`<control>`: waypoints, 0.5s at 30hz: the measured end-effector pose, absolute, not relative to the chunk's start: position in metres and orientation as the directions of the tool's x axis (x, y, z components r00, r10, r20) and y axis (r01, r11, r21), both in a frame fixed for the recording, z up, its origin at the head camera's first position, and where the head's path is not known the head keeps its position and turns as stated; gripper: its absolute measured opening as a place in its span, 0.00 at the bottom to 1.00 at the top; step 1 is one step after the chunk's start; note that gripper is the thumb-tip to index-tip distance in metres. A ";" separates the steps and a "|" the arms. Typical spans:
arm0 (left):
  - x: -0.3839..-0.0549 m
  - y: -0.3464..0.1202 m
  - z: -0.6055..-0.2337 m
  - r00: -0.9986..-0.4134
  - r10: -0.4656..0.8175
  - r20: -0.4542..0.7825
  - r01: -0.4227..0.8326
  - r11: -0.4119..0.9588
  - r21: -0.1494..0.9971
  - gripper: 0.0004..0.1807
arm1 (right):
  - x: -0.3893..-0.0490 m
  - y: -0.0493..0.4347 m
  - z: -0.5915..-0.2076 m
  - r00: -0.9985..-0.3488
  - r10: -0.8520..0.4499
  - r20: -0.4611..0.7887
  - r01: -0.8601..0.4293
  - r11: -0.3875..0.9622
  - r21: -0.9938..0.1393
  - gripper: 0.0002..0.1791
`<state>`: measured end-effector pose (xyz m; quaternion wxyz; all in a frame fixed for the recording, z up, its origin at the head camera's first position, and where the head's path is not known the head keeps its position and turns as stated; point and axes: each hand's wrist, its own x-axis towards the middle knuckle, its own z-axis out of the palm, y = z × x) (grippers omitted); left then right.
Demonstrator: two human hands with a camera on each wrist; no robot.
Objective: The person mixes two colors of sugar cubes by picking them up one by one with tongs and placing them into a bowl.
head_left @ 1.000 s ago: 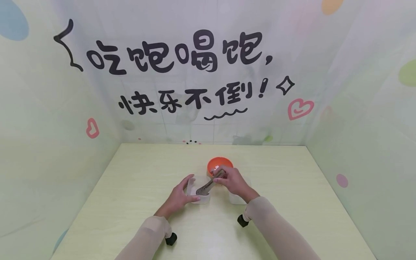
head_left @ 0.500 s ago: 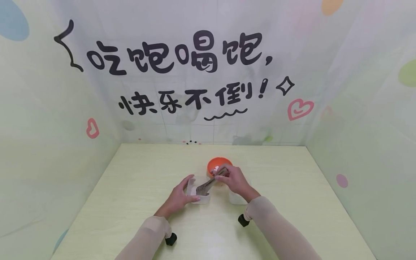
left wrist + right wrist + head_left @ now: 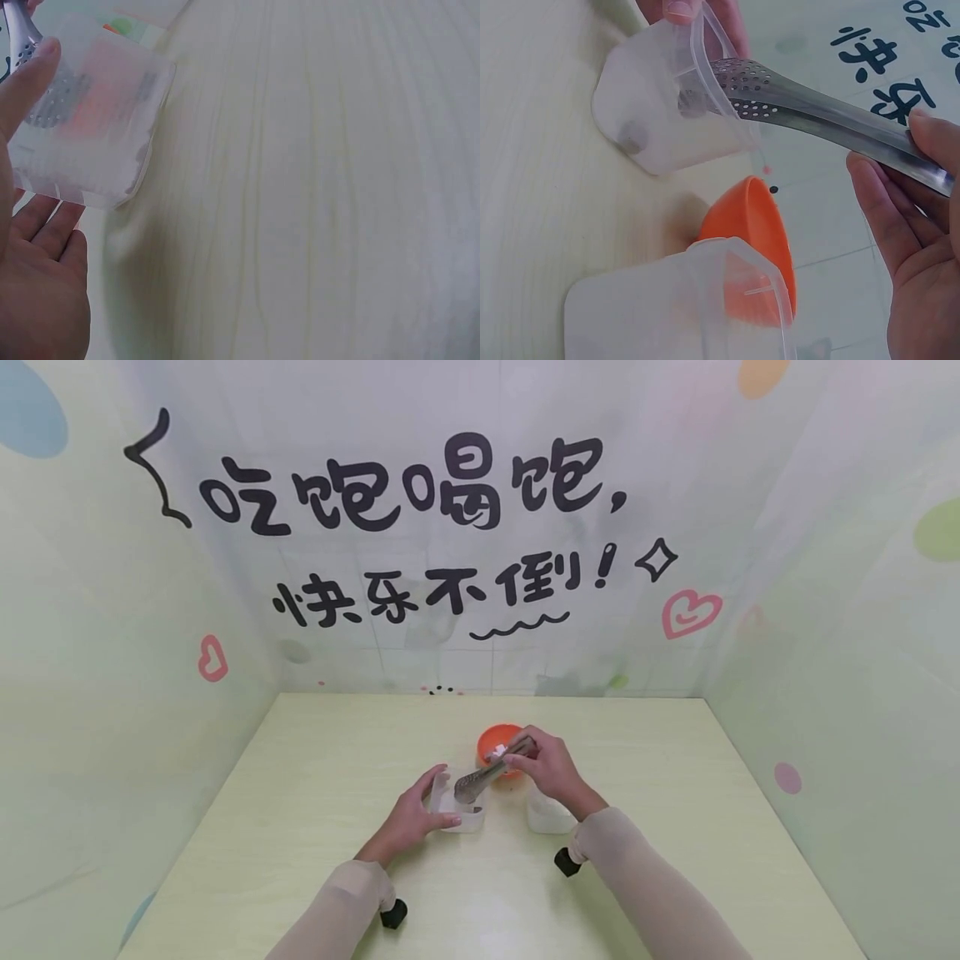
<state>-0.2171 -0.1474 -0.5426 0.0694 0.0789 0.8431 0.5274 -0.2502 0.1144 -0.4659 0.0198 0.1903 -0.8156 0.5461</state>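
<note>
My left hand (image 3: 411,818) grips a clear plastic container (image 3: 462,823), fingers at its far left side and thumb over its near rim. In my right hand (image 3: 553,768) is a pair of metal tongs (image 3: 491,772), pinched between thumb and fingers. The tongs' perforated ends (image 3: 746,86) reach in at the mouth of that container, as the right wrist view shows. A small dark lump (image 3: 634,139) shows through its wall near the bottom. Behind the containers an orange bowl (image 3: 486,740) holds white pieces (image 3: 498,751); my right hand and the tongs partly cover it.
A second clear container (image 3: 549,820) stands to the right, under my right wrist, and overlaps the orange bowl in the right wrist view. Printed fabric walls (image 3: 480,543) enclose the pale wooden table (image 3: 337,735) at the back and both sides.
My right hand has shifted a little to the right and away from me, raising the tongs slightly; their ends stay over the left container. My left hand keeps its hold.
</note>
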 end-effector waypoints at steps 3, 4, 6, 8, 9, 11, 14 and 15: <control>-0.216 -0.147 -0.543 -0.978 0.205 -0.029 0.065 0.433 0.899 0.51 | -0.251 0.117 -0.464 -0.925 -0.280 0.256 -0.341 0.317 -0.885 0.08; -0.216 -0.147 -0.543 -0.978 0.205 -0.028 0.065 0.434 0.899 0.51 | -0.252 0.118 -0.463 -0.925 -0.276 0.261 -0.344 0.312 -0.886 0.08; -0.216 -0.147 -0.543 -0.979 0.202 -0.028 0.064 0.434 0.899 0.51 | -0.252 0.120 -0.461 -0.925 -0.264 0.273 -0.349 0.305 -0.886 0.08; -0.216 -0.147 -0.543 -0.980 0.196 -0.032 0.058 0.437 0.898 0.51 | -0.254 0.122 -0.460 -0.926 -0.252 0.282 -0.351 0.299 -0.887 0.08; -0.215 -0.147 -0.542 -0.980 0.195 -0.035 0.055 0.438 0.897 0.51 | -0.254 0.123 -0.460 -0.925 -0.245 0.289 -0.355 0.293 -0.888 0.08; -0.216 -0.147 -0.543 -0.981 0.189 -0.044 0.045 0.442 0.896 0.51 | -0.252 0.124 -0.454 -0.923 -0.234 0.305 -0.366 0.289 -0.885 0.08; -0.216 -0.147 -0.543 -0.982 0.184 -0.051 0.037 0.445 0.895 0.50 | -0.252 0.126 -0.453 -0.919 -0.211 0.333 -0.384 0.291 -0.876 0.08; -0.217 -0.147 -0.544 -0.982 0.183 -0.050 0.038 0.444 0.895 0.50 | -0.252 0.127 -0.453 -0.917 -0.203 0.344 -0.392 0.290 -0.873 0.08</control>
